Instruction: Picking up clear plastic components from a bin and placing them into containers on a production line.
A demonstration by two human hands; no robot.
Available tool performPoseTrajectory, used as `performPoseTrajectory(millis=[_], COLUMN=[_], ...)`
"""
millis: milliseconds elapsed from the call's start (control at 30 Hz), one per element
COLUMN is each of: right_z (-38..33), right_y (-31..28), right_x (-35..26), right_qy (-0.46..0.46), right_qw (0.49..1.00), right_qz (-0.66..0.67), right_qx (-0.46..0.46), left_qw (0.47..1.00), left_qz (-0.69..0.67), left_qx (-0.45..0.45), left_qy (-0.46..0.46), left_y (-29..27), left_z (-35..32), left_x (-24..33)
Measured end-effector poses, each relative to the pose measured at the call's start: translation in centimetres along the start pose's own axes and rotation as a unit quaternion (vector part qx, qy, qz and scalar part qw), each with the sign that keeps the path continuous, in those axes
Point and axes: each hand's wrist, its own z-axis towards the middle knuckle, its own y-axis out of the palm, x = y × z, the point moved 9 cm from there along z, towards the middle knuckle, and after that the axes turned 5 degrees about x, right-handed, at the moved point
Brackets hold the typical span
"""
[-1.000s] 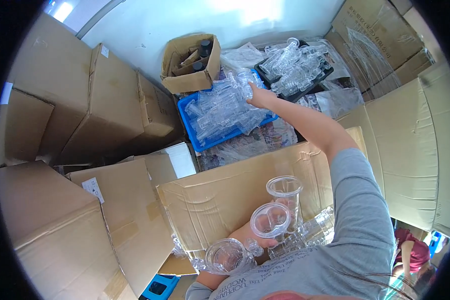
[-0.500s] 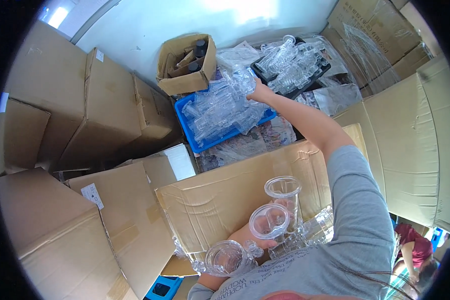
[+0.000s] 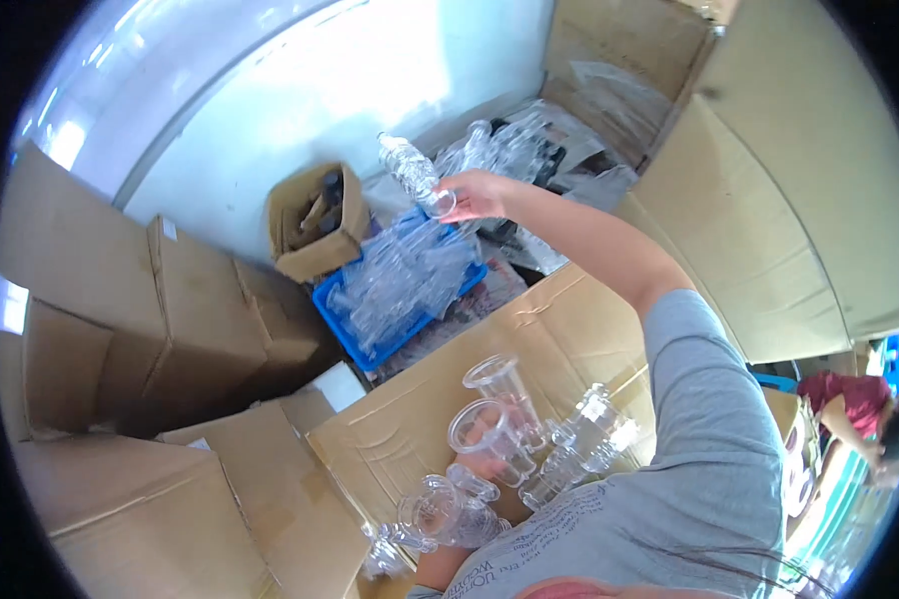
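Note:
My right hand (image 3: 474, 195), arm stretched forward, grips a long clear plastic bottle-shaped piece (image 3: 408, 168) by its wide flanged end, held up over the blue crate (image 3: 360, 349). That crate is heaped with clear plastic pieces (image 3: 400, 285). Close to my chest, my left hand (image 3: 487, 449) shows partly through a clear flanged cup (image 3: 479, 427); its fingers are largely covered and appear curled round the cups. Beside it stand another clear cup (image 3: 504, 379) and a wider one (image 3: 440, 509). Several ridged clear pieces (image 3: 584, 439) rest against my shirt.
A small open cardboard box (image 3: 310, 250) with dark items stands behind the crate. More clear pieces (image 3: 509, 145) lie piled farther right. A large carton (image 3: 390, 409) is just in front of me; tall cartons (image 3: 120, 309) line the left. A person in a red top (image 3: 844, 399) is at far right.
My right hand has lifted the bottle-shaped piece up from the heap by the crate. The whole view has tilted and shifted, while the pieces held at my chest stay there.

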Motion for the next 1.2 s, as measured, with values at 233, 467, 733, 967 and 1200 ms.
performPoseTrajectory(millis=[233, 467, 733, 967, 1200], right_z=[-25.8, -40.2, -43.0, -42.8, -43.5], right_y=[-2.4, -6.2, -4.5, -3.9, -4.8], right_x=[-0.5, 13.7, 16.8, 17.6, 17.6], right_qy=[-0.217, -0.257, -0.287, -0.355, -0.409], right_qw=[0.969, 0.890, 0.773, 0.698, 0.678], right_qz=[-0.052, -0.284, -0.394, -0.443, -0.414], right_qx=[-0.106, 0.249, 0.406, 0.436, 0.449], left_qw=[0.993, 0.987, 0.994, 0.992, 0.983], left_qz=[0.026, 0.056, 0.031, 0.032, 0.056], left_qx=[-0.112, -0.150, -0.074, -0.039, -0.007], left_qy=[0.023, 0.034, 0.072, 0.119, 0.174], left_y=[3.2, 2.5, 5.3, 5.4, 5.5], left_z=[-0.9, -5.6, -2.1, -4.0, -7.7], left_x=[-1.0, 0.5, 3.0, 5.2, 7.6])
